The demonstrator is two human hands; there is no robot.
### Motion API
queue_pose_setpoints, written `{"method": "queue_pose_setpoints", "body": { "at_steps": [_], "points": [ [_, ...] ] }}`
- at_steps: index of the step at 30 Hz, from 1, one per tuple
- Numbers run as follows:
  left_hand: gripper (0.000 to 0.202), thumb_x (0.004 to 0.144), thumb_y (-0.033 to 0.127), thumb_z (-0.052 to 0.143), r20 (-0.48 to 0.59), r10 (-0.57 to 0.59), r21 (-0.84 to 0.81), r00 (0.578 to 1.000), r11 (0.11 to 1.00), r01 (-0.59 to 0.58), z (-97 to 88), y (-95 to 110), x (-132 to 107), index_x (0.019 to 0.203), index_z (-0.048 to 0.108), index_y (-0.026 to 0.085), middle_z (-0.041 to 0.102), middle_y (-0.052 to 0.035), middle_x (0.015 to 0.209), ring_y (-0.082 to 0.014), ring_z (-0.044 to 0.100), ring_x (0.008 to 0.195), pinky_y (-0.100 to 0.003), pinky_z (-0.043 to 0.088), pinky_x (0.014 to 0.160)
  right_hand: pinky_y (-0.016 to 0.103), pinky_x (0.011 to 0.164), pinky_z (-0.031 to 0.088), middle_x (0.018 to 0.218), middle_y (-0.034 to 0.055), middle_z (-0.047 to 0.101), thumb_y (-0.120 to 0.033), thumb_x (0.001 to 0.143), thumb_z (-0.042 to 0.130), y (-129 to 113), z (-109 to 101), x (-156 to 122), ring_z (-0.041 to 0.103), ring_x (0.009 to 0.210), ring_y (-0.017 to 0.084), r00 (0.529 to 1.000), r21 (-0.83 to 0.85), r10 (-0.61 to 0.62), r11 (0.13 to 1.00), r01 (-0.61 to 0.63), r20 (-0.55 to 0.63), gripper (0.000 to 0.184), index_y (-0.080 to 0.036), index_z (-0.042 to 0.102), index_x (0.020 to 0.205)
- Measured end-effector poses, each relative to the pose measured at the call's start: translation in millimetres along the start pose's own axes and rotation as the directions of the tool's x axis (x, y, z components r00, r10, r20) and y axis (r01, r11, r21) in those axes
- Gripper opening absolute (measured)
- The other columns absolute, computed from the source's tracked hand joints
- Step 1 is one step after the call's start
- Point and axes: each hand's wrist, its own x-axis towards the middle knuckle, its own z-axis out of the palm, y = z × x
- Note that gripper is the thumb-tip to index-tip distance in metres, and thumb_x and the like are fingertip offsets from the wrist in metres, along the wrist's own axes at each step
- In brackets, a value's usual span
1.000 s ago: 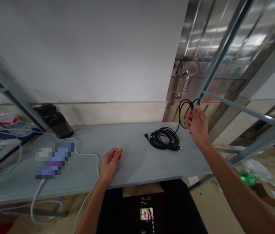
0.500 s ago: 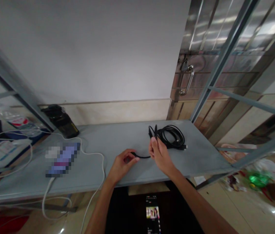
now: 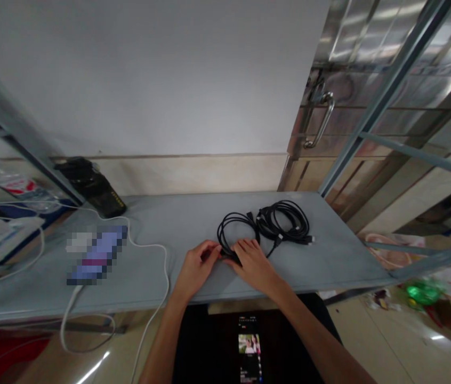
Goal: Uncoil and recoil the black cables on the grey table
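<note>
A black cable (image 3: 236, 216) lies looped in a loose ring on the grey tabletop, one plug end near the top of the loop. At the lower left of the ring, my left hand (image 3: 200, 262) pinches the cable between thumb and fingers. My right hand (image 3: 252, 261) closes over the loop's near side, its fingertips hiding part of the cable. Just right of the ring, touching or nearly touching it, rests a thicker coil of black cables (image 3: 287, 221) with plug ends sticking out to the right.
A phone with a blurred screen (image 3: 99, 253) lies on the left with a white cord (image 3: 165, 266) beside it. Behind stands a tilted black bottle (image 3: 95, 189). Another lit phone (image 3: 249, 344) is on my lap. A metal frame post (image 3: 381, 106) rises at right.
The cable between my hands now forms a loop on the tabletop. My right hand has come down and left, closer to my left hand. The view has shifted slightly.
</note>
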Motion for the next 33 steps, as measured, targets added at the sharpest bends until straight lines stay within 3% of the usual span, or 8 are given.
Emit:
{"method": "queue_pose_setpoints", "body": {
  "at_steps": [7,10,17,22,25,28,30,33],
  "points": [
    [0.042,0.106,0.06,0.066,-0.004,0.018,0.069,1.0,0.997,-0.018,0.8,5.2,-0.4,0.083,0.076,0.026,0.069,0.0012,0.073,-0.0214,0.062,0.07,-0.033,0.045,0.067,0.045,0.093,0.063,0.108,0.0122,0.077,-0.03,0.119,0.054,2.7,4.0,-1.4,0.078,0.102,0.031,0.998,0.098,0.065,0.993,-0.062,-0.028,0.015,-0.018,0.062,0.118],
    [0.038,0.104,0.058,0.07,0.037,0.066,0.073,0.997,0.995,-0.069,2.6,6.0,-0.1,0.089,0.084,0.026,0.078,-0.0022,0.082,-0.0239,0.066,0.077,-0.034,0.047,0.072,0.043,0.089,0.064,0.106,0.0153,0.079,-0.034,0.121,0.049,4.1,7.1,-4.0,0.081,0.1,0.032,0.994,0.154,0.099,0.984,-0.093,-0.033,0.023,-0.015,0.062,0.123],
    [0.043,0.103,0.062,0.07,-0.003,0.075,-0.039,0.997,0.996,-0.075,-1.9,6.8,1.4,0.082,0.08,0.026,0.071,-0.001,0.076,-0.0226,0.061,0.072,-0.033,0.047,0.068,0.045,0.093,0.065,0.112,0.0164,0.08,-0.036,0.12,0.051,-1.2,5.5,-9.5,0.082,0.103,0.032,0.996,0.078,-0.083,0.993,0.086,-0.046,0.027,-0.016,0.069,0.123],
    [0.047,0.1,0.07,0.074,-0.16,-0.022,-0.208,0.987,0.978,-0.012,-7.4,-4.1,4.3,0.084,0.081,0.026,0.074,-0.0025,0.079,-0.0241,0.065,0.077,-0.034,0.051,0.074,0.048,0.105,0.062,0.115,0.014,0.079,-0.041,0.121,0.05,-3.1,-2.0,-9.6,0.077,0.11,0.031,0.995,0.189,-0.049,0.98,0.064,-0.084,0.03,-0.019,0.07,0.117],
    [0.053,0.096,0.077,0.074,-0.242,-0.151,-0.445,0.958,0.895,0.029,-6.9,-14.1,8.0,0.084,0.08,0.025,0.079,-0.0072,0.08,-0.027,0.071,0.077,-0.038,0.056,0.074,0.049,0.107,0.061,0.118,0.0134,0.08,-0.051,0.121,0.047,-0.5,-7.2,-8.3,0.075,0.112,0.03,0.974,0.4,0.098,0.916,-0.007,-0.206,0.039,-0.022,0.071,0.117],
    [0.052,0.092,0.075,0.08,-0.287,-0.259,-0.682,0.922,0.731,-0.007,-8.4,-21.6,11.1,0.082,0.074,0.024,0.083,-0.0085,0.078,-0.0256,0.074,0.068,-0.039,0.059,0.069,0.046,0.101,0.061,0.107,0.0113,0.079,-0.067,0.116,0.047,4.9,-12.5,-9.9,0.075,0.104,0.029,0.878,0.594,0.363,0.796,-0.117,-0.313,0.05,-0.024,0.071,0.106],
    [0.049,0.089,0.071,0.085,-0.343,-0.295,-0.748,0.892,0.66,-0.07,-11.8,-24.3,11.7,0.086,0.069,0.024,0.083,-0.0059,0.077,-0.0228,0.074,0.064,-0.037,0.061,0.069,0.042,0.09,0.061,0.092,0.0084,0.078,-0.071,0.114,0.049,9.8,-16.7,-15.8,0.075,0.091,0.026,0.814,0.643,0.478,0.745,-0.177,-0.329,0.054,-0.025,0.068,0.094],
    [0.049,0.086,0.068,0.087,-0.391,-0.312,-0.776,0.866,0.617,-0.129,-17.7,-26.4,10.1,0.094,0.067,0.024,0.081,-0.0016,0.073,-0.0185,0.072,0.061,-0.032,0.06,0.067,0.033,0.061,0.054,0.057,-0.0014,0.062,-0.071,0.114,0.049,17.7,-28.3,-31.2,0.064,0.056,0.02,0.773,0.708,0.571,0.665,-0.238,-0.276,0.061,-0.028,0.055,0.072]
  ]
}}
